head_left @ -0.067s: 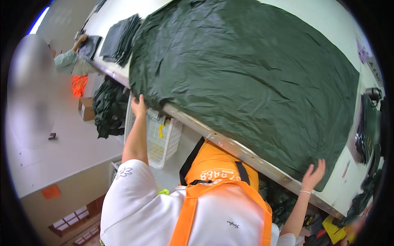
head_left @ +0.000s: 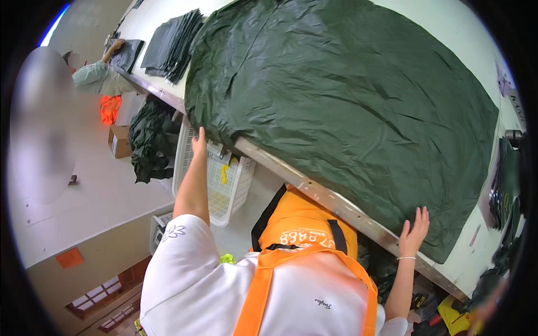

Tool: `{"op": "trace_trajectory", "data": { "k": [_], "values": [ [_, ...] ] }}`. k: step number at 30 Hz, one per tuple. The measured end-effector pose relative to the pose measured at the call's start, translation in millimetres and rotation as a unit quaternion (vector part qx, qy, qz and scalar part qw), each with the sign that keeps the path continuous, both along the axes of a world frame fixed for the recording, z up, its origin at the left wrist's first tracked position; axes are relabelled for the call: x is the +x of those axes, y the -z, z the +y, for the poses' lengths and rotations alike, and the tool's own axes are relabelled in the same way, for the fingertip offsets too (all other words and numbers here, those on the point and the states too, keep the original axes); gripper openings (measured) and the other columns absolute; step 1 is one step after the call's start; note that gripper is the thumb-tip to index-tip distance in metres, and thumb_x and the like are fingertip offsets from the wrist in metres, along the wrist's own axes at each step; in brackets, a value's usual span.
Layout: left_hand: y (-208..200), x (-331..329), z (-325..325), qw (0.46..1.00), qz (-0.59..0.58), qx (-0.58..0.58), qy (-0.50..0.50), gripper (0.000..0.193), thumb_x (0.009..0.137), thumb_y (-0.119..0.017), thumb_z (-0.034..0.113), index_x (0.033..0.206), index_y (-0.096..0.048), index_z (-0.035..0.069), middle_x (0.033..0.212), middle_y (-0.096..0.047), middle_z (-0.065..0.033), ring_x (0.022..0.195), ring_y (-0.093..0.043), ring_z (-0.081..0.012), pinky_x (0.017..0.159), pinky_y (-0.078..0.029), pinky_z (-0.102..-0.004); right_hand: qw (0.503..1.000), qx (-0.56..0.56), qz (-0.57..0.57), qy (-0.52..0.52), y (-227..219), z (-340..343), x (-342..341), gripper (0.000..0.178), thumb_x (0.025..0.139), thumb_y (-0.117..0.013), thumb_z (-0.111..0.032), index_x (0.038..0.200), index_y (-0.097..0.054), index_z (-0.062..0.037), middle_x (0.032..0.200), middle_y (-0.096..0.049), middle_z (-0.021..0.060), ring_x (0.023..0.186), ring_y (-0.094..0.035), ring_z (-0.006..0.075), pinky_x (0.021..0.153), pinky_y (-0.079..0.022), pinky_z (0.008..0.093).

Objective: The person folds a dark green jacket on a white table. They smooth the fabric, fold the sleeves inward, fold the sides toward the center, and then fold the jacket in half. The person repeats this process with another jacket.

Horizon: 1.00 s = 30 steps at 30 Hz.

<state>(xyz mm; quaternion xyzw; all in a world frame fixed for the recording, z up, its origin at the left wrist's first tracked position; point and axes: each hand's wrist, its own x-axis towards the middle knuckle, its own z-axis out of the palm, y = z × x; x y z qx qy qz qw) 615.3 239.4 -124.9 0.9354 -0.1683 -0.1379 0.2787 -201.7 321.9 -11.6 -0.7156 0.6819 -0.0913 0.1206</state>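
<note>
Scene: A person in a white shirt and orange apron (head_left: 314,246) is standing at a long white tabletop (head_left: 448,33), seen from above through a fisheye view.
Fabric: A large dark green sheet of fabric (head_left: 347,106) is lying spread across the tabletop, wrinkled, its near edge hanging slightly over the metal-trimmed tabletop edge (head_left: 314,187).
Left hand: The left hand (head_left: 199,143) is reaching up to the near left corner of the fabric, touching its edge where it is drooping over the tabletop. Whether the fingers are gripping the cloth or only pressing on it cannot be told.
Right hand: The right hand (head_left: 413,229) is resting flat and open, fingers spread, on the near right part of the fabric by the tabletop edge, holding nothing. A thin bracelet is sitting on the wrist.
Far left: A stack of dark folded fabric pieces (head_left: 171,45) is lying on the tabletop, just left of the big sheet. Farther along, another person's hand (head_left: 115,47) is resting on a dark piece.
Below the tabletop: A white plastic basket (head_left: 216,185) is standing just under the left hand, with a heap of dark green cloth (head_left: 148,143) to its left. A small cardboard box (head_left: 119,141) and an orange item (head_left: 110,109) are sitting on the floor beyond.
Right edge: More dark fabric (head_left: 507,185) is lying on the right end of the tabletop.
</note>
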Motion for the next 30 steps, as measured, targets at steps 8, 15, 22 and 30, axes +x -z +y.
{"op": "trace_trajectory", "data": {
  "k": [8, 15, 22, 30],
  "values": [
    [-15.3, -16.0, -25.8, 0.953, 0.273, -0.128, -0.014, 0.069, 0.088, -0.049, 0.059, 0.119, -0.053, -0.002, 0.115, -0.053, -0.0138, 0.099, -0.051, -0.0244, 0.083, -0.040, -0.0378, 0.986, 0.141, 0.063, 0.057, 5.0, 53.4, 46.2, 0.084, 0.084, -0.060, -0.045, 0.149, -0.018, -0.0134, 0.156, -0.009, 0.0121, 0.143, -0.010, 0.0335, 0.113, -0.013, 0.0522],
    [-28.9, 73.9, 5.6, 0.878, 0.441, -0.187, -0.008, 0.051, 0.094, -0.053, 0.039, 0.119, -0.054, -0.006, 0.119, -0.060, -0.0132, 0.107, -0.059, -0.0235, 0.095, -0.043, -0.0343, 0.969, 0.130, 0.137, 0.159, -5.0, 112.8, 50.4, 0.066, 0.070, -0.069, 0.001, 0.129, -0.042, -0.0066, 0.142, -0.039, 0.0102, 0.127, -0.039, 0.0328, 0.103, -0.033, 0.0439],
    [-180.4, 36.2, -9.6, 0.867, 0.456, -0.183, 0.082, 0.048, 0.097, -0.047, 0.032, 0.128, -0.048, -0.004, 0.130, -0.053, -0.0122, 0.121, -0.049, -0.0235, 0.104, -0.034, -0.0385, 0.982, 0.100, 0.052, 0.154, -47.7, 119.3, -37.0, 0.030, 0.055, -0.045, 0.011, 0.081, -0.057, -0.0005, 0.086, -0.058, 0.0184, 0.087, -0.055, 0.0390, 0.080, -0.043, 0.0462],
    [-247.2, -23.6, -299.4, 0.869, 0.343, -0.211, 0.289, 0.048, 0.094, -0.050, 0.044, 0.103, -0.063, -0.002, 0.096, -0.068, -0.0100, 0.088, -0.064, -0.0184, 0.084, -0.047, -0.0290, 0.934, 0.104, 0.257, 0.227, -72.3, -131.3, -179.2, 0.022, 0.074, -0.050, -0.001, 0.092, -0.062, -0.0065, 0.090, -0.066, 0.0189, 0.088, -0.061, 0.0397, 0.078, -0.047, 0.0448]
  ]
}}
